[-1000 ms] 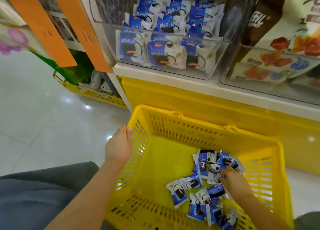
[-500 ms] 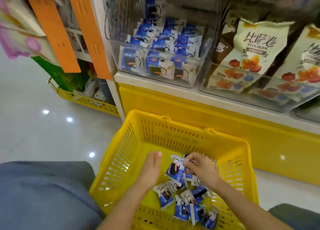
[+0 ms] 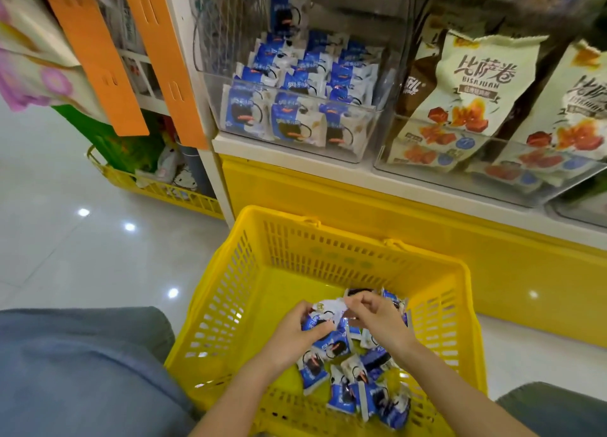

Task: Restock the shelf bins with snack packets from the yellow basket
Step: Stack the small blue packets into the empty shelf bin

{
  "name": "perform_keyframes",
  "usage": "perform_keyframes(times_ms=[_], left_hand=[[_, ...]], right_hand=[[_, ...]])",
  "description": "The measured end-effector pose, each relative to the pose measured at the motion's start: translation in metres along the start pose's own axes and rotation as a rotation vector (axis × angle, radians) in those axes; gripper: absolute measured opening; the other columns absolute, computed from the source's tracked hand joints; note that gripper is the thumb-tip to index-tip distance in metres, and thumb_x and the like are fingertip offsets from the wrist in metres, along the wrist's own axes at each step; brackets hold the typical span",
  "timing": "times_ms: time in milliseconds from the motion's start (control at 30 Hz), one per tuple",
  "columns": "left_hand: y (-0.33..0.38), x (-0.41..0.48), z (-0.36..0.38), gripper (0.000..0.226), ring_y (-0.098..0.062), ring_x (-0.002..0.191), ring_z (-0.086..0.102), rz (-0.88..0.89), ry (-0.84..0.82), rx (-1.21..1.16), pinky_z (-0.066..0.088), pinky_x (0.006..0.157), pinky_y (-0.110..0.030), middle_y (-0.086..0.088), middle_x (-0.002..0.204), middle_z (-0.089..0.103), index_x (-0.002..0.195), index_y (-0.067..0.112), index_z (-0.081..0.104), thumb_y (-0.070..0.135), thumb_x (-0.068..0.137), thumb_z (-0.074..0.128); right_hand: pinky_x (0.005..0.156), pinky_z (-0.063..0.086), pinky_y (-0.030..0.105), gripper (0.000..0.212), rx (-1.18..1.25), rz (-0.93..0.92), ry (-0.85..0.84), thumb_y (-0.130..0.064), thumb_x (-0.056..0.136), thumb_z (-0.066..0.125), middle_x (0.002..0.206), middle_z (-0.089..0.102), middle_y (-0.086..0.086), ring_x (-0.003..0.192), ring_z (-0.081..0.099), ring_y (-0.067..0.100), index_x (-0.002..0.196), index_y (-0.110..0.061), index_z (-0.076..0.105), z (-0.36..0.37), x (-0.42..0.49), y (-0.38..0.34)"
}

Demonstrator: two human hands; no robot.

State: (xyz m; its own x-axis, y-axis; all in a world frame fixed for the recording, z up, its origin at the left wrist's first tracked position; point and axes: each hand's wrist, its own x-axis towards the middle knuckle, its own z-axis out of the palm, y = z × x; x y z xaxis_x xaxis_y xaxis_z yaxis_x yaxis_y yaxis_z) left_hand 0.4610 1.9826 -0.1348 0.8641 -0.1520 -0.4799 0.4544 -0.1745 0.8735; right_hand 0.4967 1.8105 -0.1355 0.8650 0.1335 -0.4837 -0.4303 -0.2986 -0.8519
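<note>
My left hand (image 3: pixel 295 334) has come off the rim of the yellow basket (image 3: pixel 328 259) to meet my right hand (image 3: pixel 377 318) inside it, both sets of fingers (image 3: pixel 356 303) pinching one snack packet (image 3: pixel 328 307) above the pile, probably bound for the shelf bin (image 3: pixel 368 141)

Glossy pale tile floor (image 3: pixel 65 265) down here, lights glinting off it as white spots (image 3: pixel 83 212). White shelf (image 3: pixel 249 152) over a yellow base panel (image 3: pixel 361 213), and two orange strips (image 3: pixel 95 58) by the white upright (image 3: pixel 179 9).
</note>
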Motion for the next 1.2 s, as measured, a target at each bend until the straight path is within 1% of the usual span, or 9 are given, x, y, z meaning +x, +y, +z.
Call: perform_keyframes(times_ms=[133,300,467,700,800,900,967,1067,1200], left_hand=[[-0.008,0.007,-0.004,0.017,0.006,0.064,0.047,-0.049,0.085,0.075,0.036,0.055,-0.007,0.007,0.076,0.046,0.086,0.018,0.046,0.027,0.089,0.061],[-0.014,0.017,-0.005,0.029,-0.014,0.100,0.057,-0.101,0.095,-0.008,0.045,0.082,-0.022,-0.003,0.107,0.060,0.111,0.009,0.050,0.024,0.088,0.061],[-0.029,0.028,-0.003,0.027,-0.011,0.091,0.061,-0.203,0.137,-0.022,0.050,0.074,-0.022,-0.002,0.103,0.062,0.110,0.014,0.051,0.025,0.087,0.062],[-0.037,0.034,0.003,0.043,-0.015,0.093,0.059,-0.342,0.160,0.023,0.048,0.067,-0.020,-0.005,0.107,0.057,0.122,0.009,0.040,0.029,0.090,0.059],[-0.038,0.033,0.006,0.044,-0.027,0.102,0.059,-0.392,0.162,0.027,0.053,0.079,-0.037,-0.013,0.113,0.054,0.125,0.004,0.037,0.030,0.092,0.054],[-0.036,0.030,0.007,0.048,-0.034,0.100,0.059,-0.435,0.186,-0.021,0.057,0.061,-0.032,-0.017,0.124,0.048,0.131,0.005,0.033,0.034,0.095,0.047],[-0.031,0.025,0.008,0.051,-0.034,0.097,0.059,-0.458,0.212,-0.088,0.054,0.050,-0.027,-0.017,0.128,0.046,0.135,0.007,0.030,0.035,0.096,0.045],[-0.017,0.018,0.008,0.048,-0.028,0.082,0.062,-0.466,0.223,-0.183,0.054,0.056,-0.030,-0.014,0.127,0.046,0.134,0.009,0.029,0.035,0.096,0.042],[0.018,0.009,0.007,0.033,-0.029,0.079,0.062,-0.425,0.220,-0.389,0.054,0.058,-0.035,-0.013,0.120,0.046,0.120,0.010,0.037,0.033,0.097,0.043]], right_hand=[[0.073,0.043,0.014,0.012,-0.435,0.069,0.173,-0.013,0.095,0.052,0.101,0.066,0.005,0.086,0.060,0.014,0.103,-0.011,0.061,-0.016,0.015,0.055],[0.089,0.046,0.034,0.024,-0.698,0.274,0.100,-0.013,0.096,0.051,0.116,0.057,0.014,0.101,0.058,0.024,0.118,-0.007,0.056,-0.035,0.032,0.105],[0.095,0.044,0.035,0.049,-0.718,0.456,-0.009,-0.014,0.094,0.055,0.137,0.041,0.020,0.121,0.046,0.033,0.136,0.001,0.035,-0.031,0.031,0.127],[0.070,0.045,0.029,0.031,-0.798,0.457,-0.037,-0.021,0.095,0.053,0.110,0.060,0.011,0.093,0.059,0.025,0.123,-0.010,0.049,-0.029,0.028,0.119],[0.069,0.049,0.030,0.005,-0.720,0.370,-0.005,-0.016,0.093,0.055,0.083,0.056,0.004,0.073,0.057,0.015,0.089,-0.015,0.053,-0.030,0.028,0.105],[0.052,0.033,0.024,0.033,-0.660,0.213,0.082,-0.023,0.091,0.060,0.060,0.041,-0.003,0.054,0.040,0.010,0.067,-0.022,0.037,-0.028,0.029,0.080],[0.056,0.033,0.026,0.031,-0.578,0.075,0.152,-0.025,0.089,0.061,0.062,0.043,-0.001,0.060,0.042,0.015,0.069,-0.018,0.039,-0.021,0.025,0.057],[0.061,0.033,0.012,0.009,-0.491,-0.227,0.335,-0.018,0.088,0.063,0.081,0.052,-0.004,0.076,0.048,0.010,0.084,-0.014,0.057,-0.009,0.011,0.021],[0.072,0.032,0.000,0.009,-0.525,-0.520,0.437,-0.012,0.086,0.065,0.092,0.051,-0.005,0.082,0.050,0.007,0.094,-0.008,0.064,0.005,-0.019,-0.026]])
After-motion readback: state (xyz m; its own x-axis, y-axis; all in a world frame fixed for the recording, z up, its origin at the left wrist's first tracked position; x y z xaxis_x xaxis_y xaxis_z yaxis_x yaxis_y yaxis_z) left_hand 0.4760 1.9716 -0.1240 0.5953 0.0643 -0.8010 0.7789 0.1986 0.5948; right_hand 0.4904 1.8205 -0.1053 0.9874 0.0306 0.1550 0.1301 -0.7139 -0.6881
